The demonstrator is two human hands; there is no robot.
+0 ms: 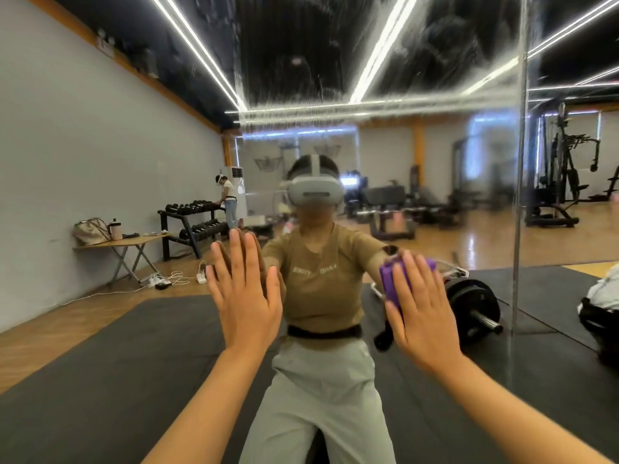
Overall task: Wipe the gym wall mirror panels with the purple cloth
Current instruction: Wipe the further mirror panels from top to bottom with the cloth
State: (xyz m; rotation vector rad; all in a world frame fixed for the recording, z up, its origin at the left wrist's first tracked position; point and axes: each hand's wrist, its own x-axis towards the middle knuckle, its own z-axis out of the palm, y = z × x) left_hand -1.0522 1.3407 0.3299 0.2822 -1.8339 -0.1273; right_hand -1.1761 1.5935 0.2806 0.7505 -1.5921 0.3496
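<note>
Cloth: the purple cloth (397, 279) is at the right middle of the frame, pressed on the mirror (435, 162).
Right hand (422, 306): fingers straight, flat on the cloth.
Left hand (244, 289): fingers straight and spread, flat on the glass, holding nothing.
Smears: streaks show near the top.
Tip: press evenly, wipe in long overlapping rows, reach the streaky top.

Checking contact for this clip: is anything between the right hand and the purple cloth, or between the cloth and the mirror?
Nothing visible. The right hand lies flat on the purple cloth, pressing it straight against the mirror. The left hand rests bare on the glass, off to the side.
</note>
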